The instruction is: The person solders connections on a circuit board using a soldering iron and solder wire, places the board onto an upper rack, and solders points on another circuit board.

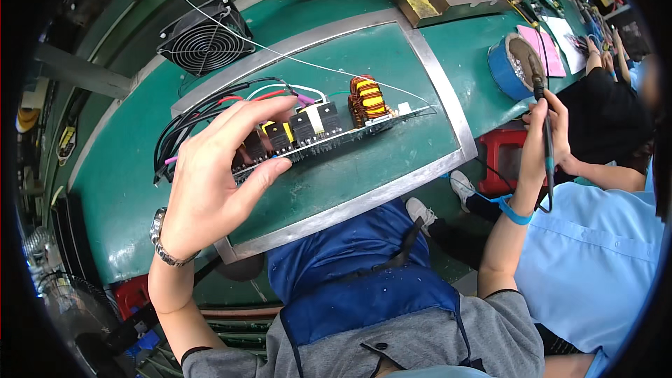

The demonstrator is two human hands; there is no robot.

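Left hand (210,180) half-curled, pinching a circuit board (341,138) (black wires (175,126) at one end); right hand (559,129) closed around a soldering iron (548,143).

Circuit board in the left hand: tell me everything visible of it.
The circuit board is long and narrow, seen nearly edge-on, slanting up toward the picture's right. It carries black block-shaped components, some with yellow or white bands, and near its right end a coil of copper-coloured wire with yellow showing. Pins stick out underneath. The left hand grips its left part between thumb and fingers, over the green worktop; contact there is unclear.
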